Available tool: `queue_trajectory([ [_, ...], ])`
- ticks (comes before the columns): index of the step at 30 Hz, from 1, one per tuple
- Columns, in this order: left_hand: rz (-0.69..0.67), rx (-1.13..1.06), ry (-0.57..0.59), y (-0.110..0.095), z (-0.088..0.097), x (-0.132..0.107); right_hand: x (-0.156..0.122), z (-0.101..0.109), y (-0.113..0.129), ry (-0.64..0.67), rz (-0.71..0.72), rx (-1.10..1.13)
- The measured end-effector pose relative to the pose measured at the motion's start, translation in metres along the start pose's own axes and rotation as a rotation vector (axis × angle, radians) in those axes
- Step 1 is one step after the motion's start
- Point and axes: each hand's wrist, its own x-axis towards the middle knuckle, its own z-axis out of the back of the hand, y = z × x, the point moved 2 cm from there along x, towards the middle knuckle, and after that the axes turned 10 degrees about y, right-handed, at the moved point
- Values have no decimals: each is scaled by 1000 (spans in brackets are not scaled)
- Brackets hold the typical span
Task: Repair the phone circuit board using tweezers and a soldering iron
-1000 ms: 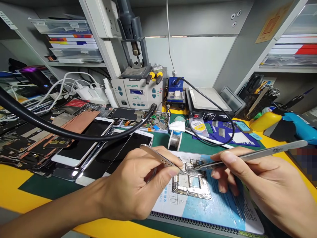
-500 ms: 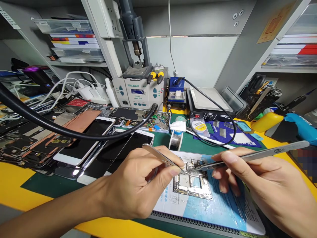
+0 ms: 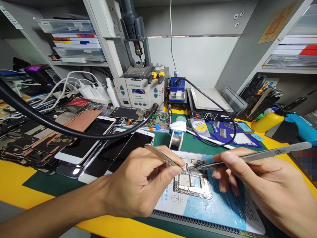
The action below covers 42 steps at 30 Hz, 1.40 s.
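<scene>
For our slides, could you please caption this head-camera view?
Left hand with tweezers and right hand with tweezers at a phone logic board.

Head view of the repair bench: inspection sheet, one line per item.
Surface: yellow bench under a green mat.
Job's things: bare phone logic board on a printed blue sheet.
Clutter: opened phones and a copper-coloured plate piled left.
Hands: left hand holds left tweezers; right hand holds right tweezers; tips meet at the board.
Cables: black hose across the phones; white USB cables behind.
Surroundings: hot-air rework station, solder wire spool, shelves.
</scene>
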Motion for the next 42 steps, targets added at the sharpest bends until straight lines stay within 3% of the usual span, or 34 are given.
queue_trajectory([
  [12,25,4,18,0,-1,0,-2,-2,14,-76,178,-113],
  [20,38,5,18,0,-1,0,2,-5,17,-88,144,-102],
  [30,18,3,-8,1,-2,1,-3,-18,24,-178,-23,-6],
  [42,38,12,10,1,-2,1,-4,-20,24,-108,-53,-31],
])
